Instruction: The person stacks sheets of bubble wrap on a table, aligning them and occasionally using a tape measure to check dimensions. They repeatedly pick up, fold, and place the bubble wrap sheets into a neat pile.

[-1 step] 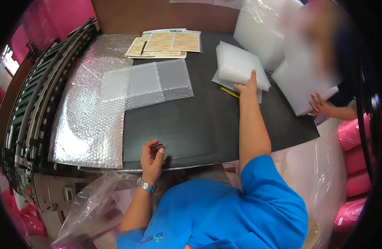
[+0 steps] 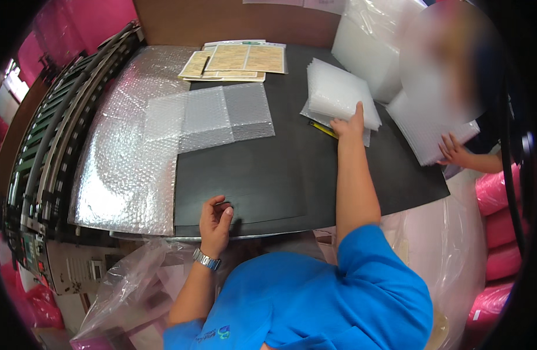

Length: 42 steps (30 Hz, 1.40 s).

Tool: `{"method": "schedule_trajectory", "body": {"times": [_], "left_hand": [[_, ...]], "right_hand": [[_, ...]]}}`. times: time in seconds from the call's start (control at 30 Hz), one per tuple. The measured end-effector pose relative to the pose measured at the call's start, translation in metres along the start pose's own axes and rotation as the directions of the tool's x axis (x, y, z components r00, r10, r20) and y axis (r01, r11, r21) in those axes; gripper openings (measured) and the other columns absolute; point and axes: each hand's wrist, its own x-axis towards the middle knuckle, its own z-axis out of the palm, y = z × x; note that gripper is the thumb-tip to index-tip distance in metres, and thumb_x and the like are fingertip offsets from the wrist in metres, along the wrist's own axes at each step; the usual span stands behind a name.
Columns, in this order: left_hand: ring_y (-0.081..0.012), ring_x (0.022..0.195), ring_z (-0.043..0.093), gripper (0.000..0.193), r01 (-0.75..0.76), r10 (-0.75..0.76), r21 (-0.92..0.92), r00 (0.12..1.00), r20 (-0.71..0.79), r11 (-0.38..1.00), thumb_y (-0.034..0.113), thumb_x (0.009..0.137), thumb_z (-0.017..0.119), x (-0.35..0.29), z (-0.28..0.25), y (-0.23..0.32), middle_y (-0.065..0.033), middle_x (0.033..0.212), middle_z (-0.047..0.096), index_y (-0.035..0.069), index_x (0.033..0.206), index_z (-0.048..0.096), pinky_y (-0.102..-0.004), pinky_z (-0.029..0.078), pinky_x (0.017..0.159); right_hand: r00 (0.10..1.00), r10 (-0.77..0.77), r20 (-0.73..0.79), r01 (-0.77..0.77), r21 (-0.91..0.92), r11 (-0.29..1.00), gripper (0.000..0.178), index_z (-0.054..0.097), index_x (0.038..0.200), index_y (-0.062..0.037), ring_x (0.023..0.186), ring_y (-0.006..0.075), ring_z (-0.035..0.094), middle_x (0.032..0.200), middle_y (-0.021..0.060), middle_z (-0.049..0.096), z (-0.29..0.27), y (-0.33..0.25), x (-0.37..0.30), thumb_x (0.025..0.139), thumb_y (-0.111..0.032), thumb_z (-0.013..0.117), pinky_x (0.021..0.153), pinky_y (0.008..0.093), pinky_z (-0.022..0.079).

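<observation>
in the head view, the only one i have, i take the white stack (image 2: 338,81) of bubble-wrap pieces as my landmark; it lies on the black tabletop (image 2: 245,175), toward the far right. my right hand (image 2: 350,122) is at the near edge of the white stack, one digit laid up over its top and the others bunched at the rim; i cannot tell whether they pinch anything. a slim yellow tool (image 2: 324,129) sits just beside that same edge. my left hand (image 2: 217,220) is well apart from the white stack, nearer to me and to its left, fingers loosely curled, with nothing in it that i can make out. left of the white stack lies a clear bubble sheet (image 2: 207,116), partly over a large bubble sheet (image 2: 119,151), and beyond that, printed cards (image 2: 245,58). to the right of the white stack, a co-worker's hand (image 2: 453,150) touches another white pile (image 2: 423,125). i judge the white stack light, springy and soft, its layers apt to slip over one another and its bubbles easily crushed. i would take hold at a near corner, thumb above and fingers beneath, pressing gently; for one piece alone, i would first separate the top layer.
</observation>
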Motion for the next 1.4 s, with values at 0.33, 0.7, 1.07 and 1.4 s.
{"method": "schedule_trajectory", "body": {"times": [0.33, 0.7, 1.07, 1.4], "left_hand": [[-0.0116, 0.084, 0.053, 0.033, -0.050, 0.050, 0.048, 0.999, 0.014, 0.998, 0.013, 0.082, 0.059, 0.000, 0.000, -0.001, -0.0077, 0.094, 0.055, 0.003, 0.111, 0.047, -0.0248, 0.045, 0.073], [-0.0121, 0.084, 0.054, 0.032, -0.002, -0.001, 0.124, 1.000, 0.031, 0.992, 0.012, 0.082, 0.059, 0.003, 0.002, 0.009, -0.0068, 0.094, 0.054, 0.004, 0.111, 0.049, -0.0249, 0.045, 0.071], [-0.0221, 0.084, 0.052, 0.026, -0.075, 0.264, 0.624, 0.940, -0.216, 0.778, 0.011, 0.081, 0.057, 0.050, -0.073, 0.018, -0.0125, 0.097, 0.054, 0.000, 0.104, 0.054, -0.0322, 0.044, 0.074], [-0.0258, 0.085, 0.054, 0.020, -0.193, 0.397, 0.927, 0.916, 0.053, 0.323, 0.020, 0.078, 0.057, 0.043, -0.058, 0.014, -0.0082, 0.088, 0.059, 0.007, 0.094, 0.058, -0.0378, 0.036, 0.078]], "right_hand": [[0.898, 0.140, 0.417, 0.241, -0.732, 0.637, 0.075, 0.023, 0.136, -0.0117, 0.095, 0.0233, 0.049, 0.121, 0.0170, 0.042, 0.057, 0.114, -0.089, 0.075, -0.026, 0.065, 0.071, 0.0378, 0.042], [0.779, 0.419, 0.466, -0.062, -0.608, 0.791, 0.041, 0.038, 0.122, -0.0104, 0.079, 0.0264, 0.057, 0.099, 0.0145, 0.052, 0.064, 0.161, -0.072, 0.083, -0.012, 0.051, 0.060, 0.0391, 0.049], [0.727, 0.387, 0.567, 0.012, -0.574, 0.819, 0.064, 0.009, 0.137, -0.0161, 0.079, 0.0287, 0.060, 0.111, 0.0197, 0.049, 0.058, 0.147, -0.102, 0.084, 0.001, 0.042, 0.064, 0.0392, 0.052], [0.770, 0.380, 0.513, -0.036, -0.559, 0.828, 0.052, 0.013, 0.135, -0.0141, 0.080, 0.0301, 0.059, 0.107, 0.0202, 0.050, 0.059, 0.149, -0.101, 0.091, -0.016, 0.041, 0.066, 0.0432, 0.052]]}}
